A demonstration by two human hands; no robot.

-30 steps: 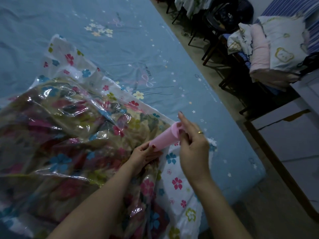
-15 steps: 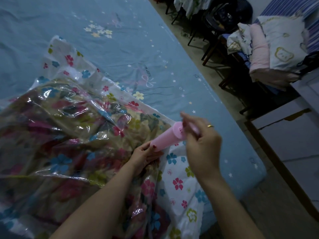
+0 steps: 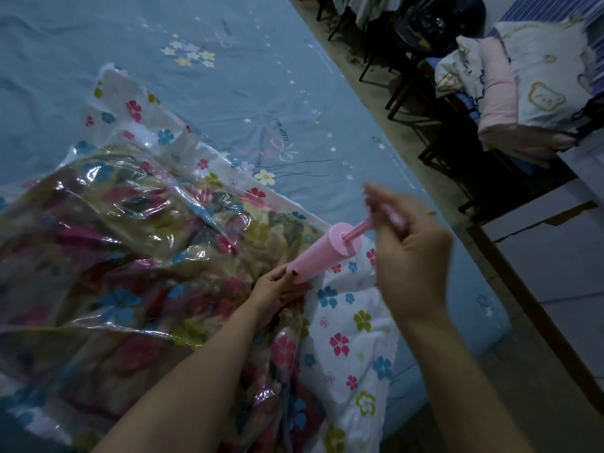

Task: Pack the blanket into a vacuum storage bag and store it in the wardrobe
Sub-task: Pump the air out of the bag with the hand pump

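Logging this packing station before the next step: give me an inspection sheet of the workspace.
Surface: bed with blue printed sheet, wrinkled.
Job's things: blanket inside the flowered vacuum bag; pink hand pump stands tilted on the bag, plunger rod drawn out.
Clutter: nothing seen on the bed.
Grips: left hand holds the pump base; right hand grips the plunger handle, blurred.
Cables: nothing seen.
Surroundings: dark chairs, folded bedding, tiled floor.
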